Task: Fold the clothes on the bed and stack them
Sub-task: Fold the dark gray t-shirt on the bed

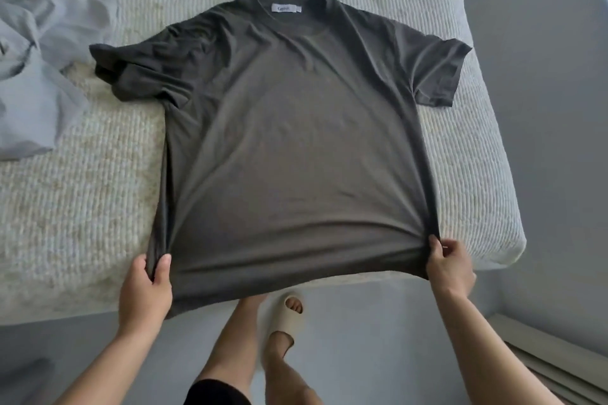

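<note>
A dark olive-grey T-shirt [289,128] lies spread face up on the bed [85,200], collar at the far end with a white label showing. Its hem hangs just past the bed's near edge. My left hand [146,289] grips the hem's left corner, fabric bunched between thumb and fingers. My right hand [450,265] pinches the hem's right corner. The cloth is stretched taut between both hands. The left sleeve is crumpled; the right sleeve lies flat near the bed's right edge.
A crumpled pale grey-blue garment [36,52] lies at the far left of the bed. The bed's right edge and corner [506,240] drop to a grey floor. My legs and a beige slipper [286,312] stand below the near edge.
</note>
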